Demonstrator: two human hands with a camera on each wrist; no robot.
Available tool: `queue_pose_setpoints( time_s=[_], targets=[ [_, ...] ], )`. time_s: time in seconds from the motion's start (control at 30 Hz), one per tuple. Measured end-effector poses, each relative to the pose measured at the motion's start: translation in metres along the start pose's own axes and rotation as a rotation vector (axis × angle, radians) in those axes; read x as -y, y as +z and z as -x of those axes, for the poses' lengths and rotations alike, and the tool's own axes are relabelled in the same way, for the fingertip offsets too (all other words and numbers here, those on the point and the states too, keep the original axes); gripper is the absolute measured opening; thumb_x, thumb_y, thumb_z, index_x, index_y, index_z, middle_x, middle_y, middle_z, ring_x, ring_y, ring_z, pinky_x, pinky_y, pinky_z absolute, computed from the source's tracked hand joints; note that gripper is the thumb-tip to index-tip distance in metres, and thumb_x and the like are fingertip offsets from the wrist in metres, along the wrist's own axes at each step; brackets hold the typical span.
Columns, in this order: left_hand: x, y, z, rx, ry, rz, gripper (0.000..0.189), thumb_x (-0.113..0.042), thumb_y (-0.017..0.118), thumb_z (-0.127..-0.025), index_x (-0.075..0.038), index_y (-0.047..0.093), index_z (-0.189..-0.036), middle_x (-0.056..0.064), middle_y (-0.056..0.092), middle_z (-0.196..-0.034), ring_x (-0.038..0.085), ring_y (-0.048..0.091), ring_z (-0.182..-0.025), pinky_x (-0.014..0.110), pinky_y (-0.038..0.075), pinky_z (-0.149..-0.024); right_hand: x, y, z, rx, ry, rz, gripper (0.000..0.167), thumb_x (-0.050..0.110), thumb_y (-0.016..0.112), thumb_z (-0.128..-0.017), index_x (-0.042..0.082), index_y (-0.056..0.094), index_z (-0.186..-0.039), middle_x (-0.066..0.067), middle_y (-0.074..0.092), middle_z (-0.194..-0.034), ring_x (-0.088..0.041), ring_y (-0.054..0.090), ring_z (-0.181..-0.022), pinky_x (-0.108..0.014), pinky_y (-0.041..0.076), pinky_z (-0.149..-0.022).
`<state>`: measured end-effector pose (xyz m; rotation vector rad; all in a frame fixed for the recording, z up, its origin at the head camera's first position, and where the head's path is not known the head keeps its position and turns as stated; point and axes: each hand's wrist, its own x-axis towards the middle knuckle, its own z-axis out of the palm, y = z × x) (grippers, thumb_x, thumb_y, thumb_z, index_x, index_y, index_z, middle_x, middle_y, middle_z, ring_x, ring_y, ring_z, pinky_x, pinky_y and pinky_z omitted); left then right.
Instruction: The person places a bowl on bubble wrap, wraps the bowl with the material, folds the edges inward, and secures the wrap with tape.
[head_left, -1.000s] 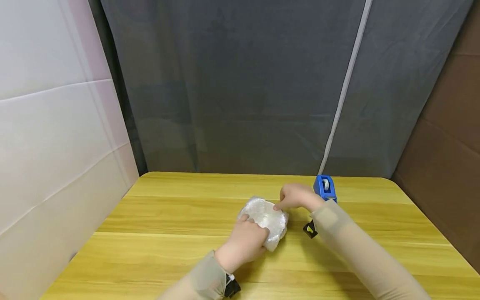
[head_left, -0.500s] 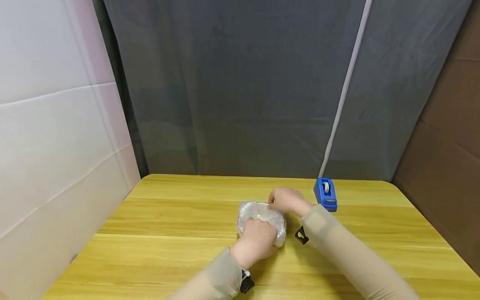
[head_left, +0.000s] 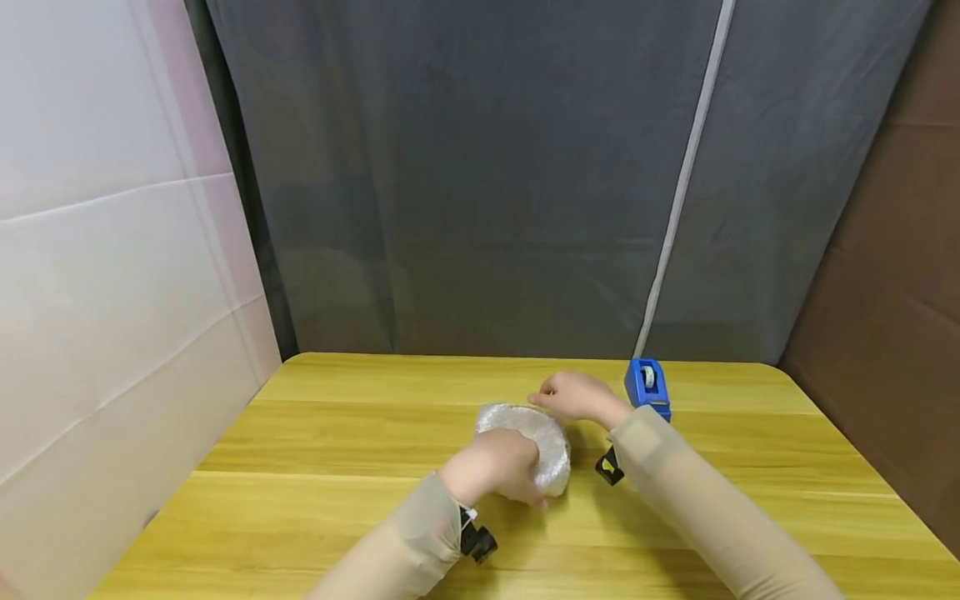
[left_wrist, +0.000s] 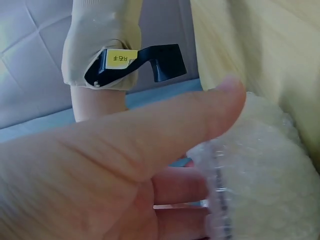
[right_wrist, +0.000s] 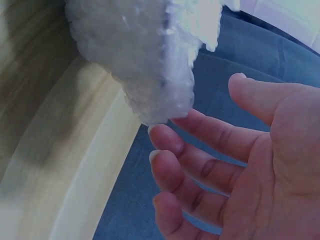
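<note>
A round bowl (head_left: 553,454) wrapped in clear bubble wrap sits near the middle of the table. My left hand (head_left: 501,462) holds its near left rim: in the left wrist view the thumb lies along the outside of the bubble wrap (left_wrist: 272,170), while the fingertips vanish behind the edge. At the far right side is my right hand (head_left: 577,397). Its loosely bent fingers (right_wrist: 200,165) reach a drooping flap of the wrap (right_wrist: 160,95), and the thumb stands away from it. Whether those fingertips press the flap I cannot tell.
Behind my right forearm a blue tape dispenser (head_left: 647,387) stands near the back of the wooden table (head_left: 315,517). A grey curtain (head_left: 480,183) hangs behind the table, with a white sheet (head_left: 112,292) at the left and a brown panel (head_left: 892,275) at the right.
My left hand has come out of the bowl's hollow, where it pressed the wrap, to its near rim with the thumb outside. My right hand has shifted slightly left along the far edge.
</note>
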<state>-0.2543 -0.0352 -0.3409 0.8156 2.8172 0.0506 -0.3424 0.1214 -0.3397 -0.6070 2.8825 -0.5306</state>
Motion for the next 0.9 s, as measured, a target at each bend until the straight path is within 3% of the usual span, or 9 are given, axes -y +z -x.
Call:
queue_pose_setpoints(
  time_s=[0.2,0.37,0.57,0.73,0.9],
  targets=[
    [0.005,-0.011,0.004,-0.026,0.017,0.028,0.031,-0.038,0.081,-0.072,-0.013,0.068,-0.083,-0.008,0.056,-0.07,0.01,0.052,-0.066,0.027,0.05,-0.067,-0.004,-0.004,-0.004,-0.003,-0.018,-0.021,0.034,0.039,0.055,-0.097,0.01,0.073,-0.1,-0.001,0.067,-0.089,-0.014,0.055,-0.071,-0.032,0.046,-0.063],
    [0.017,-0.023,0.004,-0.059,0.057,0.007,0.034,-0.035,0.076,-0.079,-0.01,0.073,-0.102,-0.006,0.067,-0.088,0.012,0.061,-0.081,0.03,0.052,-0.075,-0.01,-0.008,-0.005,-0.047,-0.029,-0.044,0.039,0.04,0.054,-0.098,0.008,0.071,-0.111,-0.005,0.068,-0.105,-0.019,0.062,-0.086,-0.038,0.053,-0.075],
    [0.041,-0.039,0.01,-0.091,-0.006,-0.027,0.037,-0.04,0.062,-0.093,-0.014,0.07,-0.118,0.0,0.068,-0.117,0.022,0.063,-0.107,0.042,0.052,-0.088,-0.022,-0.013,0.002,-0.194,-0.03,-0.006,0.047,0.042,0.053,-0.097,0.007,0.062,-0.128,-0.015,0.056,-0.133,-0.034,0.053,-0.121,-0.052,0.048,-0.094],
    [0.064,-0.046,0.021,-0.147,-0.048,0.033,0.042,-0.036,0.057,-0.096,-0.012,0.062,-0.13,0.005,0.061,-0.13,0.027,0.056,-0.12,0.044,0.044,-0.101,-0.036,-0.016,0.009,-0.25,-0.028,0.066,0.058,0.046,0.056,-0.095,0.005,0.053,-0.136,-0.021,0.044,-0.143,-0.041,0.04,-0.131,-0.064,0.035,-0.1],
    [0.09,-0.047,0.034,-0.185,-0.109,0.055,0.054,-0.04,0.052,-0.099,-0.01,0.047,-0.144,0.01,0.046,-0.145,0.031,0.042,-0.133,0.049,0.035,-0.109,-0.056,-0.019,0.018,-0.286,0.029,0.08,0.077,0.055,0.059,-0.09,0.005,0.042,-0.145,-0.024,0.029,-0.152,-0.043,0.025,-0.139,-0.071,0.026,-0.101]
  ],
)
